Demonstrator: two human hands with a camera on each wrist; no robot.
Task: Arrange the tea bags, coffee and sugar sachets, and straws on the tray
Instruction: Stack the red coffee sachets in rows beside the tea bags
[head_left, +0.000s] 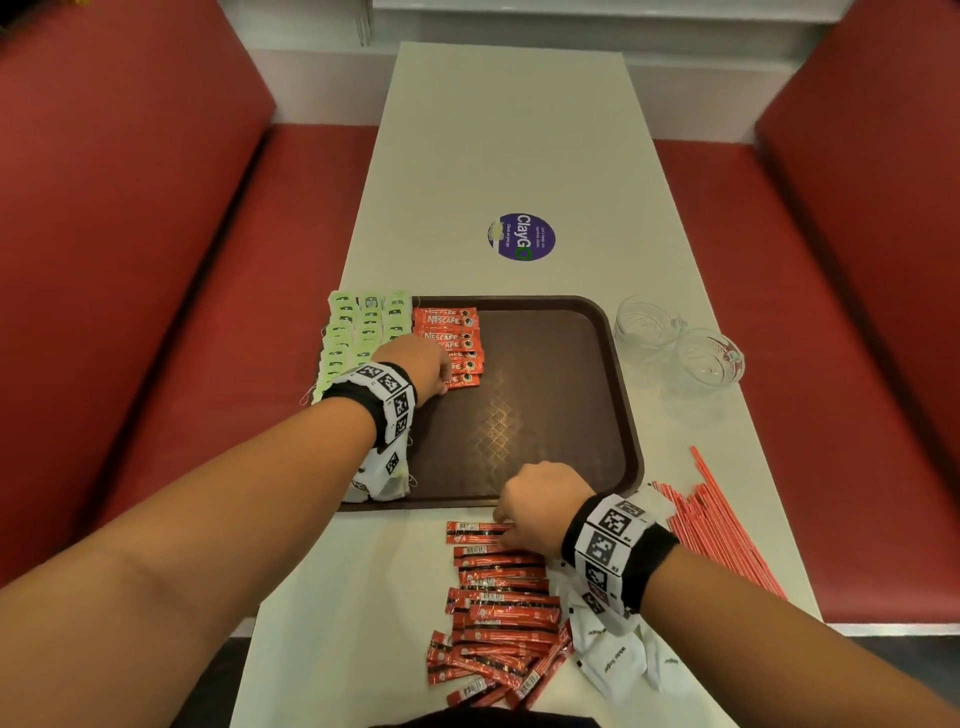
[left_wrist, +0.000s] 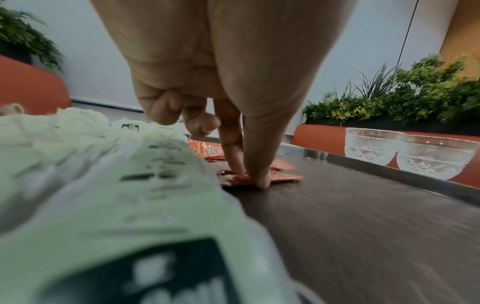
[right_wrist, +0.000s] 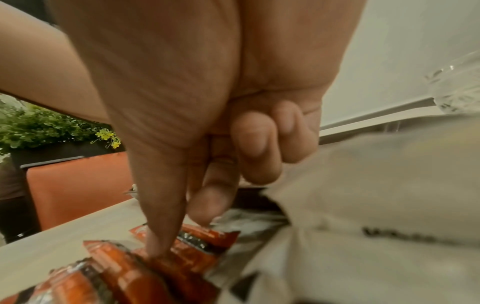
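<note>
A brown tray (head_left: 545, 415) lies mid-table. Green tea bags (head_left: 358, 332) lie in rows along its left side, with a column of orange Nescafe sachets (head_left: 449, 322) beside them. My left hand (head_left: 444, 382) pinches the nearest Nescafe sachet (left_wrist: 283, 178) against the tray (left_wrist: 363, 216) with thumb and index finger, the other fingers curled. My right hand (head_left: 506, 525) pinches a red coffee stick (right_wrist: 197, 236) at the top of the pile of coffee sticks (head_left: 504, 608) in front of the tray. White sugar sachets (head_left: 618, 660) lie under my right wrist. Red-striped straws (head_left: 717, 525) lie at the right.
Two glass cups (head_left: 649, 322) stand right of the tray, near the table's right edge. More white sugar sachets (head_left: 382, 478) sit at the tray's near-left corner under my left wrist. A round purple sticker (head_left: 521, 236) is beyond the tray. Red benches flank the table.
</note>
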